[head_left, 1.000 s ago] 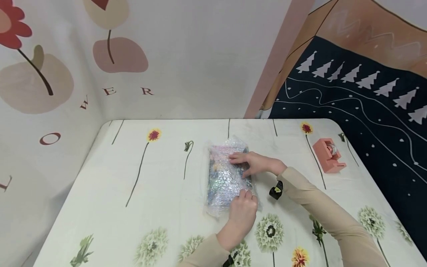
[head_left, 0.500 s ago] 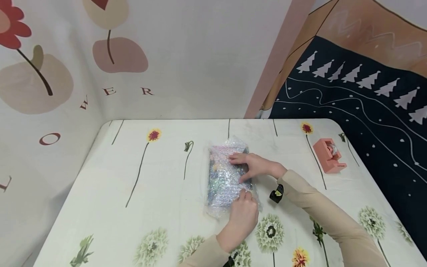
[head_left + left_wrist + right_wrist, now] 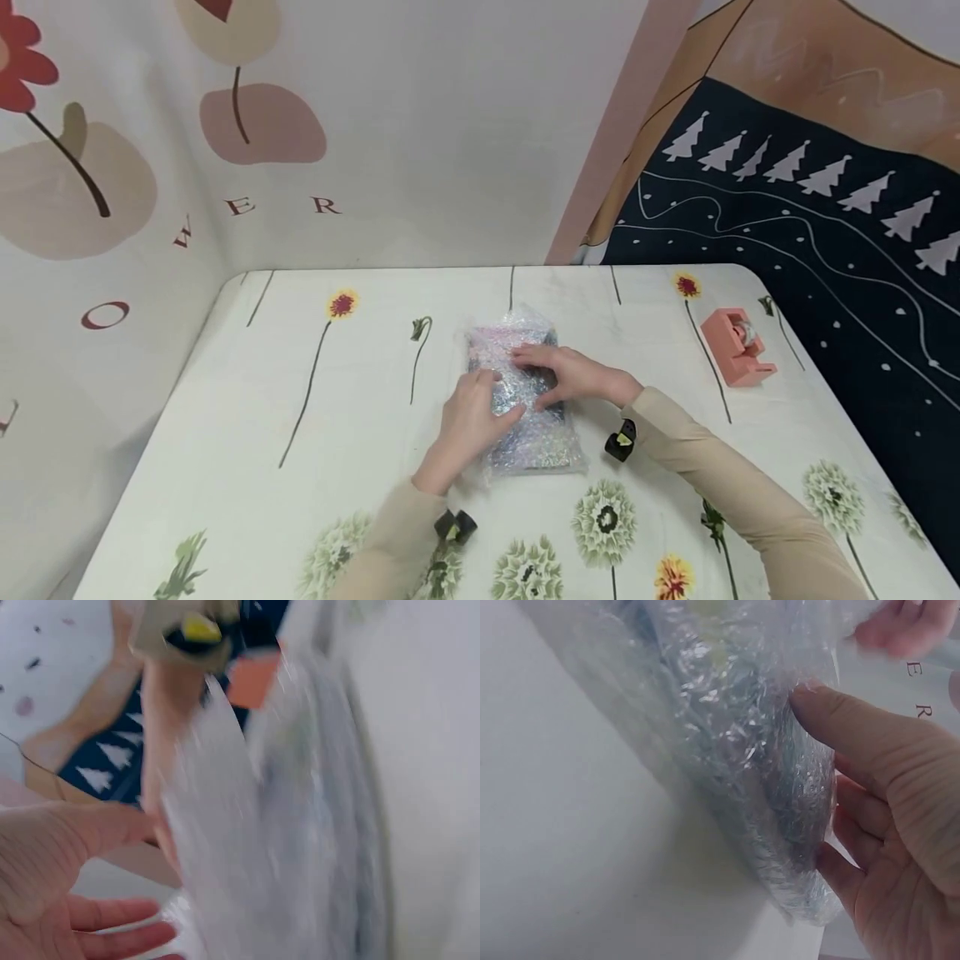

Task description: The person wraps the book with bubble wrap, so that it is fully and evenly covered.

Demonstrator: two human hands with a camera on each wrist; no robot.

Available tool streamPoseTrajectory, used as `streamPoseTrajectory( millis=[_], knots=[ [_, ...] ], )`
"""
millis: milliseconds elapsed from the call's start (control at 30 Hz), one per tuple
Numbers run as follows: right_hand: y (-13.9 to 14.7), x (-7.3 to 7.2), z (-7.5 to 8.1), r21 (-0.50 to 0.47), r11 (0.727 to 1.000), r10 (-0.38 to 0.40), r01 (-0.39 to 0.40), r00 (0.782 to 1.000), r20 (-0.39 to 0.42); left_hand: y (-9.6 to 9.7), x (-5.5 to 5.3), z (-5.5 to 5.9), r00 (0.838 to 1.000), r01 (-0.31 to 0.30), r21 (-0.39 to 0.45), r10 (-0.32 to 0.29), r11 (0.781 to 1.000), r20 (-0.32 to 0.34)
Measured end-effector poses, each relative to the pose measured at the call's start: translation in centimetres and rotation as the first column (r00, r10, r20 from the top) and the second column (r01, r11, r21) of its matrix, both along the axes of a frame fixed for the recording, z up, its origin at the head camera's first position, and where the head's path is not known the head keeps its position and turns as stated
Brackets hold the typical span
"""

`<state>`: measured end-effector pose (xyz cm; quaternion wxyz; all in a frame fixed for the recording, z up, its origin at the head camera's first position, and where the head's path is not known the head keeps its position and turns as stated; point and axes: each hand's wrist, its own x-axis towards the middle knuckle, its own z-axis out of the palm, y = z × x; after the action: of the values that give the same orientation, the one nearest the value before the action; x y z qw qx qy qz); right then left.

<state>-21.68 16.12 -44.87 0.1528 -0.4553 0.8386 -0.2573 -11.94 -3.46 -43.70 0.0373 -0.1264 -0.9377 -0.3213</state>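
Observation:
A flat, colourful rectangular item in bubble wrap (image 3: 536,450) lies at the middle of the table; its kind is hidden by the wrap. My right hand (image 3: 576,373) rests on its upper right part, fingers spread. In the right wrist view, thumb and fingertips touch the crinkled plastic (image 3: 727,750). My left hand (image 3: 471,412) is over the packet's left side, thumb apart from the fingers. In the left wrist view, that hand (image 3: 67,877) has extended fingers beside a raised-looking sheet of the wrap (image 3: 225,817), which is blurred.
A pink tape dispenser (image 3: 738,348) with a roll in it stands at the right side of the table. The white tablecloth (image 3: 360,433) is printed with flowers. A white wall hanging (image 3: 435,167) rises behind the far table edge.
My left hand has let go of the packet's lower right edge and moved up and left to its left side, its fingers opening. The right hand stays on the packet almost unmoved.

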Motion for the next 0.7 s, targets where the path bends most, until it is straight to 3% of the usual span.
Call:
streamPoseTrajectory(
  millis=[100, 233, 467, 700],
  knots=[
    [0.0, 0.0, -0.1, -0.007, 1.000, -0.016, 0.016, 1.000, 0.026, -0.4, -1.1, -0.7, 1.000, 0.005, -0.080, -0.005, 0.997, 0.001],
    [-0.2, 0.0, -0.2, -0.015, 1.000, -0.026, 0.027, 0.999, 0.045, -0.2, -1.8, -1.7, 0.999, 0.034, -0.170, -0.034, 0.985, 0.002],
    [0.0, 0.0, -0.2, -0.017, 0.999, -0.046, 0.048, 0.995, 0.088, 0.7, -1.9, -2.5, 0.999, 0.031, -0.230, -0.023, 0.973, 0.040],
    [0.2, -0.2, -0.3, -0.046, 0.999, -0.010, 0.014, 0.997, 0.073, 1.5, -1.8, -2.7, 1.000, -0.002, -0.283, 0.007, 0.959, 0.019]
  ],
)
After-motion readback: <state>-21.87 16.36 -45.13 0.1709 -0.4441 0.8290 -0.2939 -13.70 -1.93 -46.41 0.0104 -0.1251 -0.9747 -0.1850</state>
